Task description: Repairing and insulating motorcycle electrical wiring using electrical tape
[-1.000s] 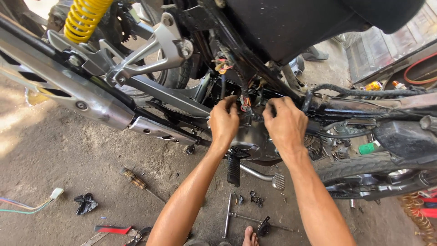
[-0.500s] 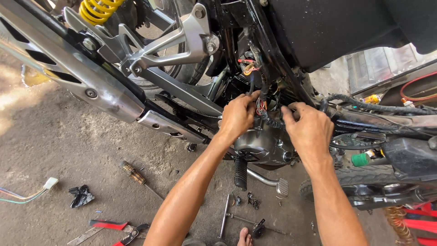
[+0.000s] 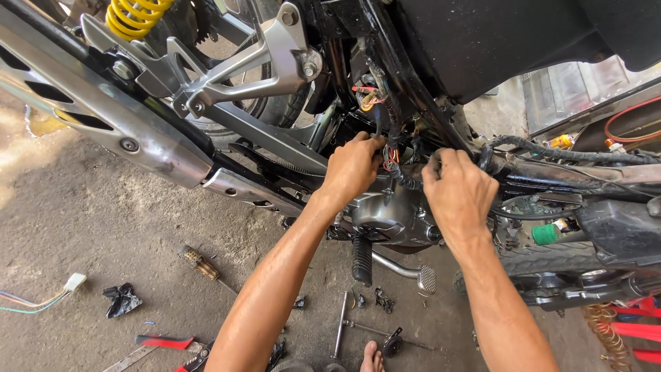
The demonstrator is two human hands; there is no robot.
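Now we've crept both hands up toward twelve o'clock, left hand (image 3: 354, 165) and right hand (image 3: 458, 189) pinching the wiring bundle (image 3: 398, 162) above the engine case (image 3: 385, 213).

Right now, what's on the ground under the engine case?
Under the engine case, past the footpeg and brake pedal, lie a long metal rod and small dark parts on the concrete. The forearms cover the ground beside them.

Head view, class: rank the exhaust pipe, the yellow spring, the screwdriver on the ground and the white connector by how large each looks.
1. exhaust pipe, by far the largest.
2. yellow spring, cut off by the frame's top edge, so its full size is unsure.
3. screwdriver.
4. white connector.
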